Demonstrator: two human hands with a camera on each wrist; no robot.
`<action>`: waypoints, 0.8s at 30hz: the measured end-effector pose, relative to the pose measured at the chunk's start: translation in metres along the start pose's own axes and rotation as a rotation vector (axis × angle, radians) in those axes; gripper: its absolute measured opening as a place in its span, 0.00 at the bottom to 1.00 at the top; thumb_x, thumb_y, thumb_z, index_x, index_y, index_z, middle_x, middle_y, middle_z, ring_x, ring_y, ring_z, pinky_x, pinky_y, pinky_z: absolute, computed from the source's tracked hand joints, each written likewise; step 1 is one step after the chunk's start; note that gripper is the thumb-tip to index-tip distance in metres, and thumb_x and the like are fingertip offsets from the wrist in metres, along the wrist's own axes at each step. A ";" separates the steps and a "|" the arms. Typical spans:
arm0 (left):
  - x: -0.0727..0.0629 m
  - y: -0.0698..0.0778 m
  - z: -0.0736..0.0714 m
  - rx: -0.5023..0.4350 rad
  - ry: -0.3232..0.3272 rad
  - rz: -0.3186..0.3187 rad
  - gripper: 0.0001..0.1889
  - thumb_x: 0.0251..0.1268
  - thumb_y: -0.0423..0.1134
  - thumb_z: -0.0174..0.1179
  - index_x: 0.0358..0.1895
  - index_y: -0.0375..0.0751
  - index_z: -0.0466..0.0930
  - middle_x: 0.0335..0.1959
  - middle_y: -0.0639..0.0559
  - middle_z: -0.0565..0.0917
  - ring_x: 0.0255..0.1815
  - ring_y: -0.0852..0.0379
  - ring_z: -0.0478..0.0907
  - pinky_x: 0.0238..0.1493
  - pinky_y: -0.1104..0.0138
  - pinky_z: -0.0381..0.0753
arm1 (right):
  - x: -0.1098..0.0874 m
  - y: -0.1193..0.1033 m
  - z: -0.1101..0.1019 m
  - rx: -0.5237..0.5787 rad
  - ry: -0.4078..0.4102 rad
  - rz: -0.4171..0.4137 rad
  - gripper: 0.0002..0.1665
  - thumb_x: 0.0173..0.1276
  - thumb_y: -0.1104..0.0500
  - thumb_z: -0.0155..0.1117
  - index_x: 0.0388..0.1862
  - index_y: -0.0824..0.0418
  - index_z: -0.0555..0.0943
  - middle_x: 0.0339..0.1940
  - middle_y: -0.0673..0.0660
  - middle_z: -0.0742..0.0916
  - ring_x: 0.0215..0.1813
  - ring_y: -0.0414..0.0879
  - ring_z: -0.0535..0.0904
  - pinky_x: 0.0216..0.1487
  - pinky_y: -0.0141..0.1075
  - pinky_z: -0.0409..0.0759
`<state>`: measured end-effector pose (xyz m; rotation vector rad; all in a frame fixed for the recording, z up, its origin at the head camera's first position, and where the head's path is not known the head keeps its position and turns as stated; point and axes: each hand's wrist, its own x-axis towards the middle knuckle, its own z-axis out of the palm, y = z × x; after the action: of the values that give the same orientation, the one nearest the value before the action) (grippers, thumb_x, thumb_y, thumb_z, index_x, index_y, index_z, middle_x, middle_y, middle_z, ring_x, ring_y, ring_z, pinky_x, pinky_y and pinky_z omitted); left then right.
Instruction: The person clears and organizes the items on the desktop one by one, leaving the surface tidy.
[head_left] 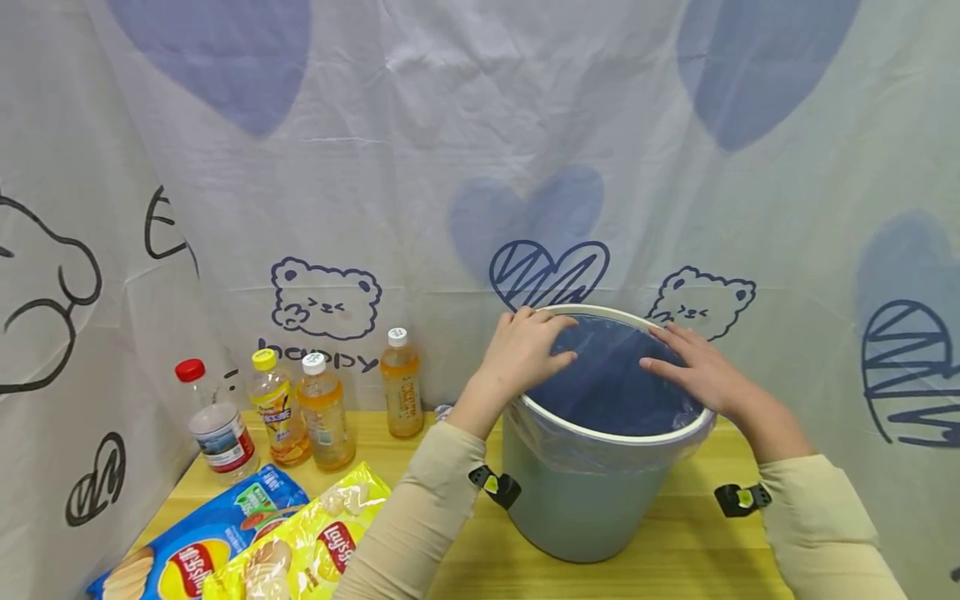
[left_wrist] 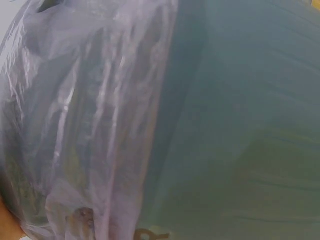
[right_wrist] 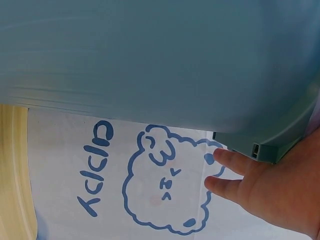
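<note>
Bin (head_left: 581,517) between left fingers (head_left: 557,323) and right fingers (head_left: 672,340), liner (head_left: 581,451) over rim (head_left: 609,438)

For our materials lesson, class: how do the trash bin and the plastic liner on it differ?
The trash bin is opaque grey-green, while the plastic liner is see-through. The trash bin has an even, rounded wall; the plastic liner hangs in crinkles. The trash bin stands on the table, whereas the plastic liner folds over its white rim. Both curve round the same opening.
</note>
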<state>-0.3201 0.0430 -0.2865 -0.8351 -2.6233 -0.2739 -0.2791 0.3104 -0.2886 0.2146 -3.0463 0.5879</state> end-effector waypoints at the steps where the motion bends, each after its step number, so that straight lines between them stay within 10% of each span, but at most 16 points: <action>1: 0.000 0.000 0.000 -0.008 0.006 -0.001 0.26 0.67 0.60 0.56 0.66 0.62 0.71 0.64 0.61 0.77 0.60 0.54 0.73 0.59 0.56 0.70 | 0.000 0.000 0.000 0.001 0.001 0.000 0.48 0.71 0.31 0.46 0.79 0.56 0.52 0.79 0.71 0.50 0.77 0.74 0.42 0.66 0.75 0.47; 13: -0.003 -0.003 0.002 -0.118 0.164 -0.002 0.20 0.68 0.57 0.56 0.60 0.59 0.77 0.57 0.59 0.82 0.57 0.54 0.75 0.57 0.56 0.71 | -0.001 0.000 -0.001 0.009 -0.002 0.000 0.48 0.71 0.32 0.46 0.79 0.57 0.52 0.79 0.71 0.49 0.78 0.73 0.41 0.67 0.74 0.45; 24: -0.007 -0.011 0.007 -0.310 0.520 -0.057 0.16 0.65 0.48 0.62 0.54 0.51 0.82 0.51 0.55 0.85 0.54 0.52 0.78 0.53 0.53 0.74 | -0.001 0.000 -0.002 -0.004 -0.004 -0.005 0.48 0.71 0.31 0.47 0.79 0.56 0.52 0.79 0.71 0.50 0.77 0.73 0.42 0.66 0.75 0.46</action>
<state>-0.3226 0.0326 -0.2962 -0.6683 -2.1433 -0.8112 -0.2781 0.3111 -0.2872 0.2232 -3.0497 0.5814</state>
